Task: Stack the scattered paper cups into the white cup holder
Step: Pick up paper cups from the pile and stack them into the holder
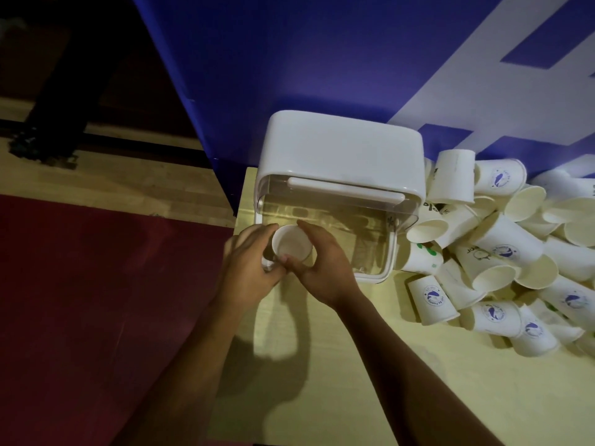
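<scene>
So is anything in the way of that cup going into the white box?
Nothing visible. The left hand and right hand hold the white paper cup at the open left end of the white plastic cup holder; the loose paper cups lie off to its right.

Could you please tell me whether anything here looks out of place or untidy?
Yes. A heap of paper cups lies tumbled on the table, right of the white cup holder, most on their sides.

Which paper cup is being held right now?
The mouth-up cup between left hand and right hand, at the holder's front; the others lie piled to its right.
</scene>
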The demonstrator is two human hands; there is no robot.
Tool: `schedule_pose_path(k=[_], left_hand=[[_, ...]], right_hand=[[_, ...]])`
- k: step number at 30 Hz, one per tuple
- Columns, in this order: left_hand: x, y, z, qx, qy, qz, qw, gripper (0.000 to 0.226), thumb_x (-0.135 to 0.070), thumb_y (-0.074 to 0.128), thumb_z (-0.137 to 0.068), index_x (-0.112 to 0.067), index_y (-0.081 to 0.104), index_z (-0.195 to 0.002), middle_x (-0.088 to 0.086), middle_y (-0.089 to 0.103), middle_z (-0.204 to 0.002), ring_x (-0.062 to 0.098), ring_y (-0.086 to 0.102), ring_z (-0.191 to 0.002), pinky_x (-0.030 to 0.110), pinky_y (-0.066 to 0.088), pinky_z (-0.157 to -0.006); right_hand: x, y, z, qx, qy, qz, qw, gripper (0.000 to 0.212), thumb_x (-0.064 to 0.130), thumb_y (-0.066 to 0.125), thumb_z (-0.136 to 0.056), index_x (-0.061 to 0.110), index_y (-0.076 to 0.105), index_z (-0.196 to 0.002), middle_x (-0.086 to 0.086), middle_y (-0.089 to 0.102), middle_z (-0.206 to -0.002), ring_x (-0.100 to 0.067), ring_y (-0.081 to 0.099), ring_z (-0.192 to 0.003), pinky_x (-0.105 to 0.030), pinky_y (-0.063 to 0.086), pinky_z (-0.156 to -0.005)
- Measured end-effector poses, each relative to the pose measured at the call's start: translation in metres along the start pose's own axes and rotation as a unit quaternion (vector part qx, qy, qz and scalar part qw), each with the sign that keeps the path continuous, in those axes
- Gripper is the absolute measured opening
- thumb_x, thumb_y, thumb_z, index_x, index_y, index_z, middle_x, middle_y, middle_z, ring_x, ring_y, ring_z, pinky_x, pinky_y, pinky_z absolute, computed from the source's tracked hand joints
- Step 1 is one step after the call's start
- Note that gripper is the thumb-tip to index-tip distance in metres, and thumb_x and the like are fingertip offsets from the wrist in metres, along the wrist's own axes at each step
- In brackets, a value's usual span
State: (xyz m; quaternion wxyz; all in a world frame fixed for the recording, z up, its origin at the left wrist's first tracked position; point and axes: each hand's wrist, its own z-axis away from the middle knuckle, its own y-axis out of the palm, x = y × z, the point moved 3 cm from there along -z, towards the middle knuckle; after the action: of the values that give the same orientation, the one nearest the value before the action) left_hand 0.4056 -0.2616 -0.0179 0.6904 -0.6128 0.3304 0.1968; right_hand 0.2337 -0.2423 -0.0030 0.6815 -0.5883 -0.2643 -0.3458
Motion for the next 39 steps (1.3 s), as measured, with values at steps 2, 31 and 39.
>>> schedule_pose_path(k=[2,31,39], left_hand=[[-0.003,-0.002,0.001,0.000,0.012,0.001,1.000,0.065,-0.028,0.087,-0.074,-0.031,0.062,-0.135,-0.010,0.058,-0.137,0.011,0.047,-0.131,0.028,0.022,-0.105],[-0.197,0.225,0.038,0.124,0.392,-0.285,0.866,0.073,-0.011,0.091,-0.056,-0.013,0.068,-0.126,0.011,0.067,-0.127,0.036,0.061,-0.113,0.046,0.044,-0.098],[-0.226,0.178,0.100,0.061,-0.015,0.110,0.992,0.062,-0.030,0.095,-0.072,-0.028,0.059,-0.124,-0.015,0.066,-0.117,0.006,0.058,-0.106,0.030,0.047,-0.085]], right_hand=[[-0.001,0.002,0.000,0.007,0.008,0.006,1.000,0.076,0.051,0.076,-0.089,0.021,0.047,-0.153,0.002,0.055,-0.151,-0.018,0.049,-0.138,-0.031,0.038,-0.111],[-0.246,-0.224,0.286,-0.297,0.505,-0.389,0.711,0.020,0.027,0.062,-0.104,0.010,0.071,-0.110,-0.008,0.074,-0.103,-0.033,0.070,-0.092,-0.045,0.058,-0.085],[-0.229,-0.201,0.199,-0.153,0.486,-0.571,0.644,0.050,0.056,0.080,-0.082,0.014,0.064,-0.104,-0.001,0.054,-0.076,-0.018,0.053,-0.070,-0.034,0.048,-0.069]])
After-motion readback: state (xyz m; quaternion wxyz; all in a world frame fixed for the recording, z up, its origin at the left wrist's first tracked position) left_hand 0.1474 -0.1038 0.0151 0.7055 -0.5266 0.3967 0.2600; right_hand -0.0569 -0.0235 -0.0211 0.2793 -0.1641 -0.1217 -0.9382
